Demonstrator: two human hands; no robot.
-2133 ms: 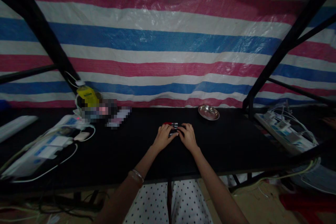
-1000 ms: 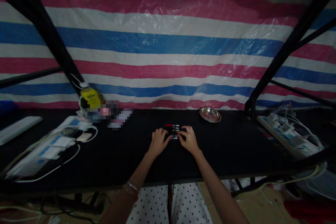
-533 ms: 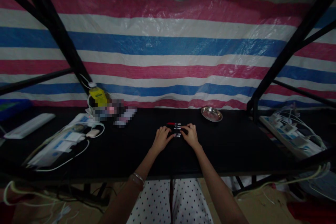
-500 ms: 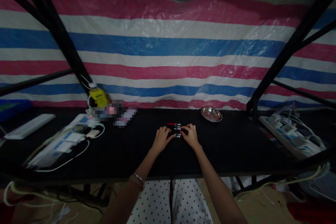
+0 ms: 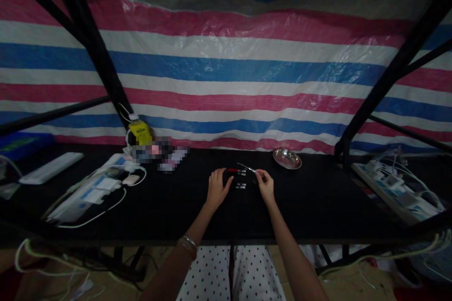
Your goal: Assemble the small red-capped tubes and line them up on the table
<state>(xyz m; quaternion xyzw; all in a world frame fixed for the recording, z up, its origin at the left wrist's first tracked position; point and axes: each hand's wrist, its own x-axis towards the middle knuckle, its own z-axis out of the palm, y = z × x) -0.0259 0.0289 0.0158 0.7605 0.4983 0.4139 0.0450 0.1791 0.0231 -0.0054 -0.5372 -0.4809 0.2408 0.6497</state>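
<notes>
Pinched between the thumb and fingers of my right hand (image 5: 265,185) is a slim pen-like stick (image 5: 247,167), silver and dark, its thin end pointing left and slightly up. My left hand (image 5: 217,188) rests on the table, thumb apart from the fingers, at the left ends of a small row of pen-like sticks. One of these is a red stick (image 5: 233,170) with a silver end, lying farthest from me. Nearer to me lie dark sticks with silver ends (image 5: 240,186); their dark parts blend into the black tabletop. Whether my left fingertips touch any stick, I cannot tell.
A round metal dish (image 5: 287,159) sits at the back right of the black table (image 5: 318,207). Power strips with cables (image 5: 88,190) lie left, and another power strip (image 5: 399,186) right. A yellow bottle (image 5: 140,131) stands back left. Black metal posts (image 5: 106,70) flank the table.
My right hand has lifted a pen-like stick from the row and moved slightly right with it. My left hand stays by the row. The whole view has shifted a little.
</notes>
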